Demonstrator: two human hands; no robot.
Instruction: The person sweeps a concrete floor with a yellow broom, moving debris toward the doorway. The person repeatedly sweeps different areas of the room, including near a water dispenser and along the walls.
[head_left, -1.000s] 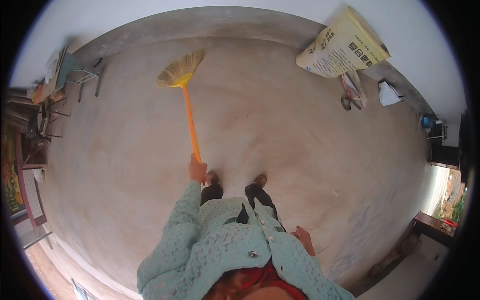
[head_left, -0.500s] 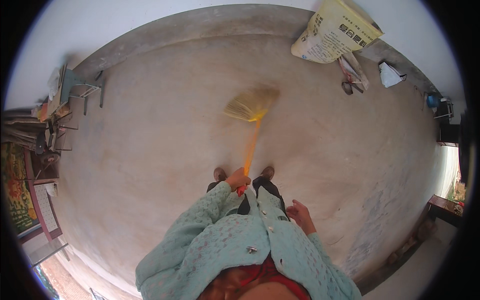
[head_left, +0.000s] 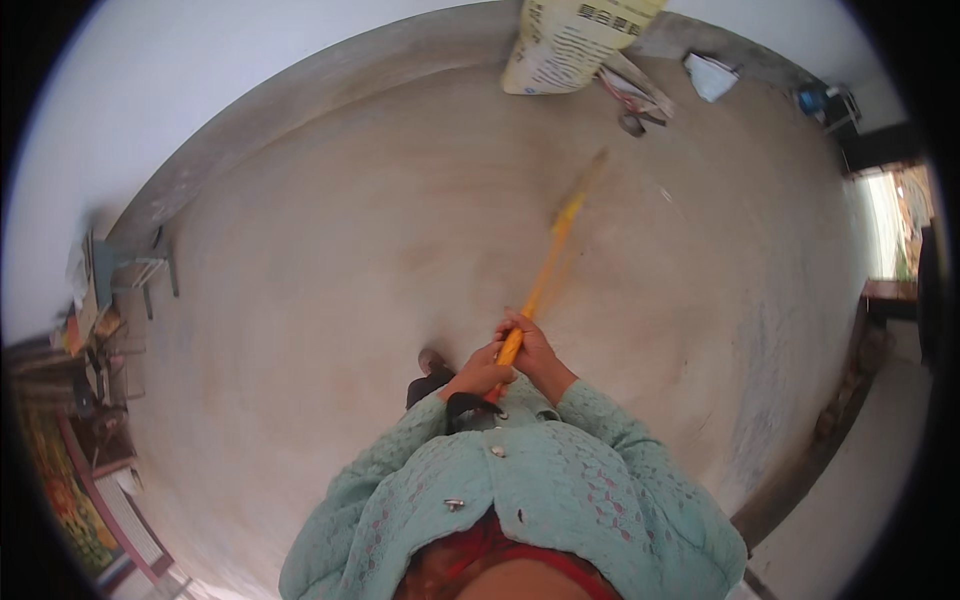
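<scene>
A broom [head_left: 545, 275] with a yellow-orange handle slants out in front of me to the far right. Its straw head shows edge-on and smeared by motion, near the floor. My left hand [head_left: 481, 372] is closed round the handle close to its red end, at my waist. Just above it, my right hand [head_left: 532, 348] grips the same handle, its fingers round the shaft.
By the far wall stands a large pale yellow sack [head_left: 570, 55], with a dark strapped item [head_left: 632, 122] and a white bag [head_left: 711, 77] to its right. A blue-grey stool [head_left: 135, 262] is at left. One brown shoe [head_left: 431, 360] shows on the concrete floor [head_left: 330, 250].
My right hand has come from my side onto the broom handle. The broom head has swung right and turned edge-on. The whole view has turned rightward.
</scene>
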